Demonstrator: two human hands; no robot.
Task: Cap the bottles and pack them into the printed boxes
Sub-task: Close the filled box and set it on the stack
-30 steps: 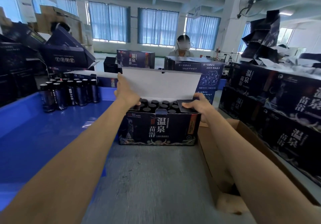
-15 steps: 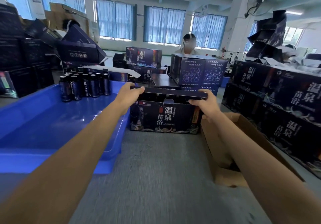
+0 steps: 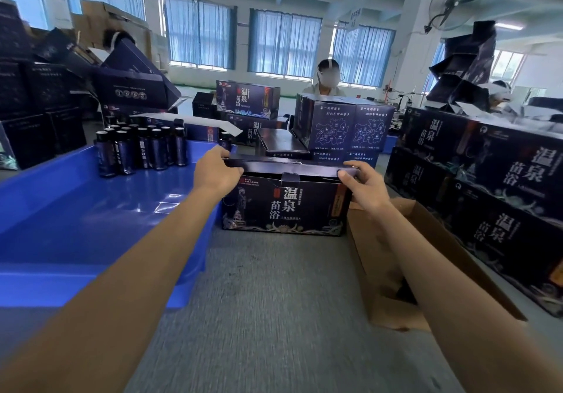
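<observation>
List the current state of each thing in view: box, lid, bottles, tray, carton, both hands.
printed box: upright on the table, front tab showing, not yet tucked shut
lid: folded down nearly flat over the box
left hand: grips the lid's left end
right hand: grips the lid's right end
bottles: upright, clustered at the tray's far end
blue tray: holds the bottles
brown carton: open on top

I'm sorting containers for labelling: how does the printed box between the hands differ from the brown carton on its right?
The printed box is dark with white characters and artwork; the brown carton is plain. The printed box has its lid folded down, almost shut, gripped by the left hand and right hand; the brown carton lies open, with neither hand holding it. Both are cardboard on the grey table.
</observation>
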